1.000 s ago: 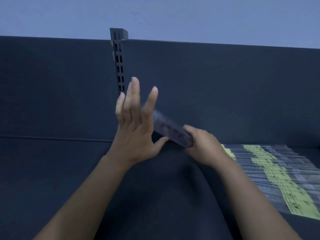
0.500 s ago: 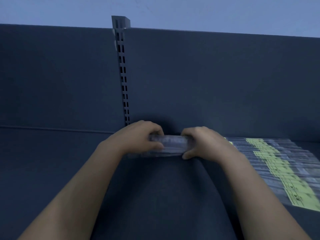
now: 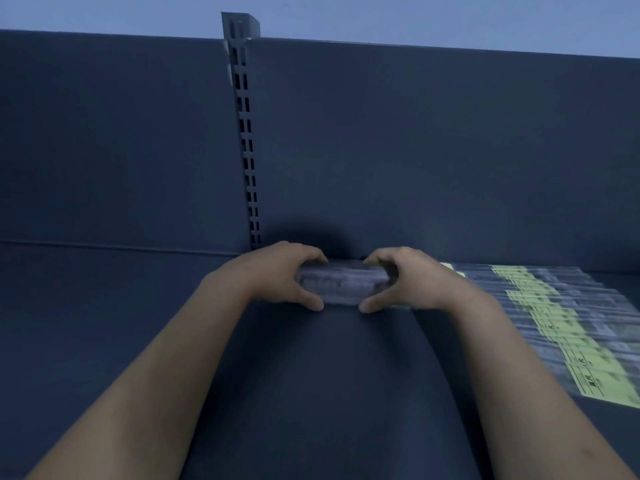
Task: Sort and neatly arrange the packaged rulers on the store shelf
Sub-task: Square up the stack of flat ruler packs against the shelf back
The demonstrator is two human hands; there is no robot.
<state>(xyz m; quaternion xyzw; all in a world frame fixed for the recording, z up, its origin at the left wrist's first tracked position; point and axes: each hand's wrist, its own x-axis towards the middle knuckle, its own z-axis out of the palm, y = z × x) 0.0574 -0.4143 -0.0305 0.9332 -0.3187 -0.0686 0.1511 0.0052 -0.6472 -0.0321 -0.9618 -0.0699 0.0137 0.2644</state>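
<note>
Dim, cool blue light throughout, flat and soft. A dark shadow pools on the back panel at centre. The held bundle of rulers is blurred; the laid-out rulers at 3 o'clock smear toward the edge.

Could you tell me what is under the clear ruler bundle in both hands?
Dark blue shelf board shows at its near edge. The left hand and right hand cover both ends of the clear ruler bundle, hiding any contact.

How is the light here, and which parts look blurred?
Head view: dim bluish light; soft shadow on the back panel above the left hand and right hand; the ruler pack they grip is smeared; the spread rulers blur rightward.
</note>
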